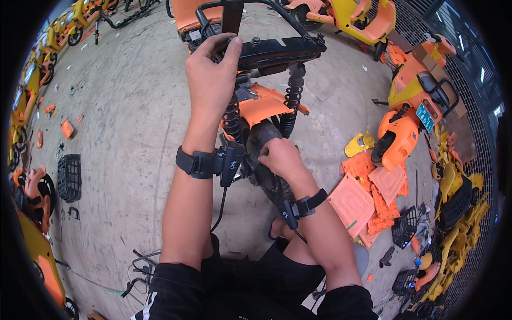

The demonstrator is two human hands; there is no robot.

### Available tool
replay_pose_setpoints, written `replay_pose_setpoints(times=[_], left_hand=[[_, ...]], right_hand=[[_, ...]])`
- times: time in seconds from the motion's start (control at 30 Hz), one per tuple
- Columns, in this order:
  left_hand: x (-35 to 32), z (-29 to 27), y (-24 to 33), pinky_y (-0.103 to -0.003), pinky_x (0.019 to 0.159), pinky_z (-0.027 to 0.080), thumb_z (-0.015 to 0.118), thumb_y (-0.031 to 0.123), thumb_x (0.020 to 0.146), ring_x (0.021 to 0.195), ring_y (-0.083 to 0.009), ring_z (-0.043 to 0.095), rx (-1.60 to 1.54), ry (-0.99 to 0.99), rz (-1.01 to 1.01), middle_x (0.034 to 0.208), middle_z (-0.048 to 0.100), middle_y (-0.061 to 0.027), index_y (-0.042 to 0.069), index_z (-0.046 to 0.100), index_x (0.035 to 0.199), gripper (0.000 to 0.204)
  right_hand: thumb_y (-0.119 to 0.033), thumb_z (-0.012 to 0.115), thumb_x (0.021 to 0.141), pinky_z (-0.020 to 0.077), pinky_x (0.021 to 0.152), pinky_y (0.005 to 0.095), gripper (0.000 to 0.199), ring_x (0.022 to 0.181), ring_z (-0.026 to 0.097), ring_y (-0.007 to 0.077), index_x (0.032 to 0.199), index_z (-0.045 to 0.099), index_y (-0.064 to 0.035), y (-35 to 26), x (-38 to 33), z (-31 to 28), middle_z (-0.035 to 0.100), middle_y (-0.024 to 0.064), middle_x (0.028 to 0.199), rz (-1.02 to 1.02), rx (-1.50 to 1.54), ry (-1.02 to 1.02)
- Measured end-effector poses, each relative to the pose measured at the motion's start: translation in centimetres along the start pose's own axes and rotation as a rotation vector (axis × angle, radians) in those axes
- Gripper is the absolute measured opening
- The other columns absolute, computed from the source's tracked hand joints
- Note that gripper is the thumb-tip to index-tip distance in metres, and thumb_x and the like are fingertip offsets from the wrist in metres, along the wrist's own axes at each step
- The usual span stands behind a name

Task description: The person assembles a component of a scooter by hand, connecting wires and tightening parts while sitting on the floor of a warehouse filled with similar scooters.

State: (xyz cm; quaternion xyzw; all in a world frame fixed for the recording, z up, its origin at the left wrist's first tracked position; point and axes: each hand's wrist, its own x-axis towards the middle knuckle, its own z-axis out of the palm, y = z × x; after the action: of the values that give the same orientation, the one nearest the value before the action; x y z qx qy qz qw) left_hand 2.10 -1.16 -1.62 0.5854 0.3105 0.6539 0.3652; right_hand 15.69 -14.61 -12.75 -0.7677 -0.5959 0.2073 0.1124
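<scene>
Dismantling looks partly done: at upper centre of the frame the left hand (212, 72) clamps the black rear rack (277, 49) of a stripped orange scooter, the right hand (278, 156) pinches something at its rear wheel (262, 140), shock absorbers (292, 92) still mounted, removed orange panels (368, 192) piled lower right.

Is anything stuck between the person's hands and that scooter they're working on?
No. The left hand already grips the black rear rack, and the right hand rests right on the rear tyre. Nothing visible stands between.

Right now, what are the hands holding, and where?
Left hand grips the black rear rack at its left end; right hand presses on the rear wheel, grip unclear.
</scene>
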Motion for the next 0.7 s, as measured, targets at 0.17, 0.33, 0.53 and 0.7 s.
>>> replay_pose_setpoints(times=[0.17, 0.33, 0.53, 0.7], left_hand=[[-0.1, 0.0, -0.3, -0.028, 0.084, 0.051, 0.072, 0.02, 0.091, 0.089, -0.015, 0.067, -0.013, -0.004, -0.006, 0.095, 0.074, -0.0126, -0.007, 0.071, 0.106, 0.031], [-0.1, -0.1, 0.0, -0.028, 0.083, 0.051, 0.072, 0.021, 0.091, 0.088, -0.0142, 0.066, -0.022, -0.01, -0.025, 0.096, 0.074, -0.0119, -0.005, 0.071, 0.107, 0.031], [-0.1, -0.3, -0.2, -0.028, 0.083, 0.051, 0.072, 0.022, 0.091, 0.089, -0.014, 0.066, -0.018, -0.045, -0.016, 0.096, 0.073, -0.0116, -0.005, 0.07, 0.109, 0.032], [0.2, -0.7, -0.6, -0.028, 0.084, 0.051, 0.073, 0.022, 0.09, 0.089, -0.0149, 0.066, -0.02, -0.051, 0.003, 0.098, 0.074, -0.0128, -0.005, 0.07, 0.109, 0.033]], right_hand=[[-0.013, 0.073, 0.076, 0.0556, 0.083, 0.0453, 0.015, 0.087, 0.069, 0.0385, 0.089, 0.077, -0.0068, -0.9, 0.0, -0.1, 0.072, 0.0212, 0.087, 0.002, 0.019, 0.105], [-0.008, 0.07, 0.076, 0.0559, 0.083, 0.0456, 0.014, 0.089, 0.07, 0.0389, 0.088, 0.076, -0.0028, -0.7, 0.3, 1.1, 0.071, 0.0232, 0.089, 0.0, -0.039, 0.034], [-0.002, 0.068, 0.076, 0.0564, 0.084, 0.0459, 0.015, 0.095, 0.069, 0.0408, 0.089, 0.073, 0.0019, -0.4, 0.5, 2.2, 0.071, 0.0252, 0.094, 0.035, -0.064, -0.206], [-0.005, 0.064, 0.083, 0.0572, 0.083, 0.0457, 0.013, 0.096, 0.07, 0.0391, 0.092, 0.072, 0.0, -0.9, -1.0, 6.0, 0.071, 0.0242, 0.095, -0.063, -0.242, -0.138]])
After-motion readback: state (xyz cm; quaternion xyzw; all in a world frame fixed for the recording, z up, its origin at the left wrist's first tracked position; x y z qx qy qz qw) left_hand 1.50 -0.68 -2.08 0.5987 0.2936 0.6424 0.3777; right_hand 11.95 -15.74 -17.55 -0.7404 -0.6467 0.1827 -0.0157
